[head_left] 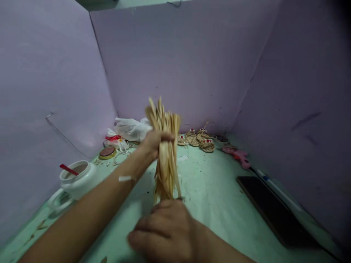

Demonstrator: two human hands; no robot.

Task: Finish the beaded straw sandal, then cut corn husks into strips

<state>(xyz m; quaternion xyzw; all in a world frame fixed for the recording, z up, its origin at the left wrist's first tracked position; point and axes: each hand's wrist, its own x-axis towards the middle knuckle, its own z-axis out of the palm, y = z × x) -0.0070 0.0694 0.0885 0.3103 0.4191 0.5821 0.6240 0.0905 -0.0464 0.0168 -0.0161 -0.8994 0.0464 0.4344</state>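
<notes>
A bundle of pale, dry straw-like strips (pixel 168 160) stands upright in the middle of the head view, its tips spread at the top. My left hand (pixel 156 140) is wrapped round it from the left, a little above its middle. Below, my right hand (pixel 167 232) is closed in a fist at the bundle's lower end, blurred by motion. A small dark edge shows just past its fingers, but what the fist holds is hidden. A strip of white tape is on my left forearm.
A white mug (pixel 78 182) with a red stick stands at left. Behind are a round tin (pixel 107 152), a white plastic bag (pixel 131 128) and several small woven pieces (pixel 204 140) with red and white beads. A pink glue gun (pixel 238 155) and black phone (pixel 274 208) lie at right.
</notes>
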